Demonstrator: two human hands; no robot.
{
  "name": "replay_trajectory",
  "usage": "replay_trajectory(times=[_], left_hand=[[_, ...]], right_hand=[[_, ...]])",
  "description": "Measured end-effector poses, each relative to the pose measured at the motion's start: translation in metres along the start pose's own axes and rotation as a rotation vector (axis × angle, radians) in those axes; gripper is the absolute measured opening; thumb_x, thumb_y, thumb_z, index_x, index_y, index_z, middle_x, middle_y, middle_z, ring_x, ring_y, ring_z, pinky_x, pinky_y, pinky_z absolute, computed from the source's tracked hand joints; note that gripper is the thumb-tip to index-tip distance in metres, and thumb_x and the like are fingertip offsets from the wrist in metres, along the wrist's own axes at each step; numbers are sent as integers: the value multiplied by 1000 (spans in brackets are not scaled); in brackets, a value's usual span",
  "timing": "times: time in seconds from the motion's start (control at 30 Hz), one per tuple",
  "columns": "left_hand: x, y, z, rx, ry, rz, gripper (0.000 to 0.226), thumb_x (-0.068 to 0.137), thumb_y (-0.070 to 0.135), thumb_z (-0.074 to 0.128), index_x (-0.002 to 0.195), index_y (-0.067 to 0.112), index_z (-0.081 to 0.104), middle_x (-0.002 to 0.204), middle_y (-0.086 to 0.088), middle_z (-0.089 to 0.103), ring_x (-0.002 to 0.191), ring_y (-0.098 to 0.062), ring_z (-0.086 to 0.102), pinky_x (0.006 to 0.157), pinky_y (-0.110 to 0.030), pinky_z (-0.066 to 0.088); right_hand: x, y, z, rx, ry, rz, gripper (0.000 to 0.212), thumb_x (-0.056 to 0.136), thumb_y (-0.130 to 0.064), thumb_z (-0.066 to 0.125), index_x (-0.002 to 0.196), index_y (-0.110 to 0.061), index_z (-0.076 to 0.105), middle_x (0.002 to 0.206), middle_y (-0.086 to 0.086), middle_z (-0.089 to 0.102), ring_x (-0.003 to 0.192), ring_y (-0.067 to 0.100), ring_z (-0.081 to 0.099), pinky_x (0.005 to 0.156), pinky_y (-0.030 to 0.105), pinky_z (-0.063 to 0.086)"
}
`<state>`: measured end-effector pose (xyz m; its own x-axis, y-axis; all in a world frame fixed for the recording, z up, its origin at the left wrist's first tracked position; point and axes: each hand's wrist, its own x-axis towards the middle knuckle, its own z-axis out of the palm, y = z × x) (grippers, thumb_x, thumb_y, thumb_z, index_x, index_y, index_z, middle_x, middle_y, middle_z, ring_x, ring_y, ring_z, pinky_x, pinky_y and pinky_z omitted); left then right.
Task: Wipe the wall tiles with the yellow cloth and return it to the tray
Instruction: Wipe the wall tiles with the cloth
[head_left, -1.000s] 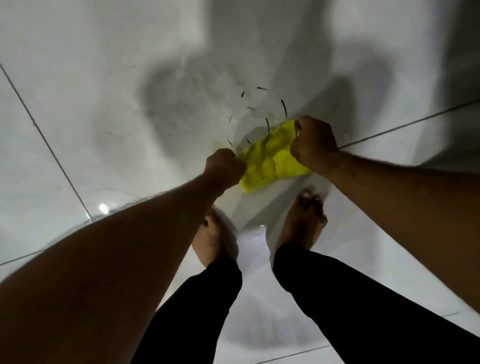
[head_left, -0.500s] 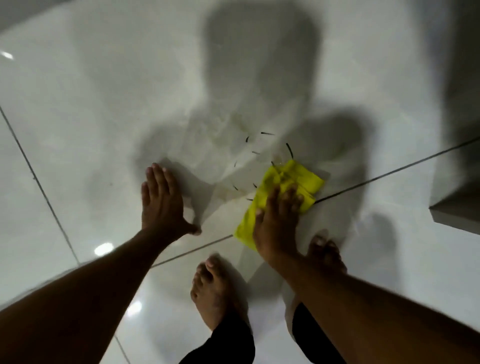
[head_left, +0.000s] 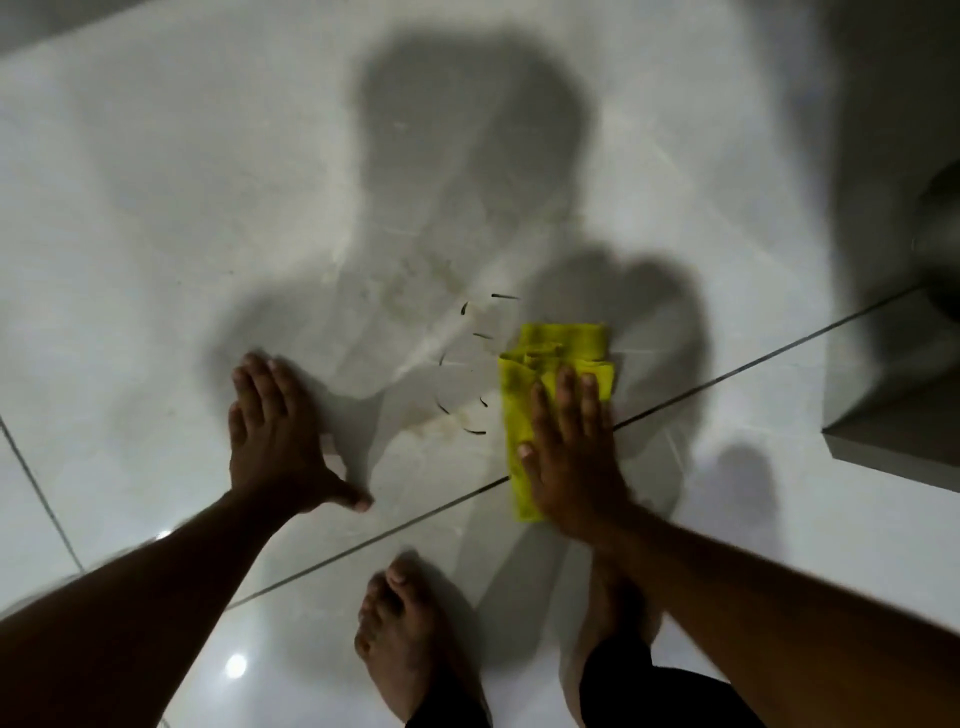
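Cloth (head_left: 558, 353), yellow and folded, lies flat on the glossy tiles (head_left: 156, 234) under the right hand (head_left: 574, 457), whose fingers (head_left: 566, 395) press together, flat on it and gripping nothing. The left hand (head_left: 275, 441) braces bare on the tile, fingers close, thumb splayed. Dark curved marks (head_left: 470, 364) sit just beside the cloth. With no pinch, the fold may slide or bunch; on wet glaze the bracing palm or bare feet (head_left: 405, 634) could slip. No tray shows.

Your cloth (head_left: 556, 358) is bright yellow — plain, no print. The tiles (head_left: 156, 234) are glossy pale grey-white with thin dark grout lines (head_left: 779, 347), plus faint brownish stains (head_left: 441, 423) and short black marks (head_left: 475, 431).
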<state>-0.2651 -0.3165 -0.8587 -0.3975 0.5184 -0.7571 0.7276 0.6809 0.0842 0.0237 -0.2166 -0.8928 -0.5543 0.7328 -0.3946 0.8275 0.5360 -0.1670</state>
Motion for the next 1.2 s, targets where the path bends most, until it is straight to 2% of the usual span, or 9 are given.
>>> replay_trajectory(times=[0.17,0.3,0.43,0.53,0.63,0.77,0.9,1.1,1.2], left_hand=[[2,-4,3,10,14,20,188,6,79,75,143,5,-31,153,-22,-34,141,-36,-33,118,-52,-3],[2,-5,5,33,14,18,188,6,82,72,143,5,-31,153,-21,-35,141,-36,-33,119,-52,-2],[-2,-1,-2,59,3,3,188,7,83,72,144,2,-28,154,-23,-33,142,-38,-30,120,-53,2],[-2,1,-5,50,12,-5,187,9,79,76,144,1,-28,153,-24,-33,142,-39,-30,120,-52,0],[-1,1,-1,55,41,2,187,10,76,79,145,1,-26,154,-24,-32,142,-40,-29,120,-51,-2],[2,-3,2,72,43,-1,188,8,79,75,144,0,-27,154,-25,-31,142,-40,-28,120,-50,-3],[1,-5,-1,65,56,19,186,10,81,73,144,-2,-26,154,-25,-30,142,-39,-29,121,-50,-1],[4,-10,3,61,68,54,185,11,83,71,145,-2,-25,154,-25,-30,142,-39,-30,120,-46,-5],[3,-13,1,62,67,48,185,10,84,70,145,-2,-24,155,-25,-29,142,-39,-29,121,-47,-3]], right_hand=[[89,31,-24,-40,159,247,67,96,-42,26,150,-3,20,156,30,16,142,54,13,113,66,17],[66,-44,-3,-59,152,-50,64,97,-37,31,153,-10,13,160,23,10,145,50,5,116,63,11],[-13,-14,5,-126,1,-350,69,92,-40,46,152,-15,22,159,19,18,146,44,10,114,61,21],[18,9,-9,-129,38,-190,66,94,-38,40,152,-13,20,159,20,18,145,46,12,111,61,25],[102,-40,-25,-39,119,-11,68,93,-39,34,153,-13,14,160,22,11,145,49,6,116,62,13],[101,-95,-12,-40,111,-248,62,95,-37,34,151,-14,20,161,19,12,146,45,6,115,61,13],[41,-42,-9,-157,-13,-486,66,93,-39,43,152,-19,21,161,13,14,148,38,8,117,56,20],[170,-117,-36,-38,131,-240,66,88,-38,38,150,-20,26,160,16,19,146,43,14,113,59,19],[115,-143,-9,-42,92,-477,58,93,-34,39,149,-20,30,160,15,21,146,42,13,115,59,19]])
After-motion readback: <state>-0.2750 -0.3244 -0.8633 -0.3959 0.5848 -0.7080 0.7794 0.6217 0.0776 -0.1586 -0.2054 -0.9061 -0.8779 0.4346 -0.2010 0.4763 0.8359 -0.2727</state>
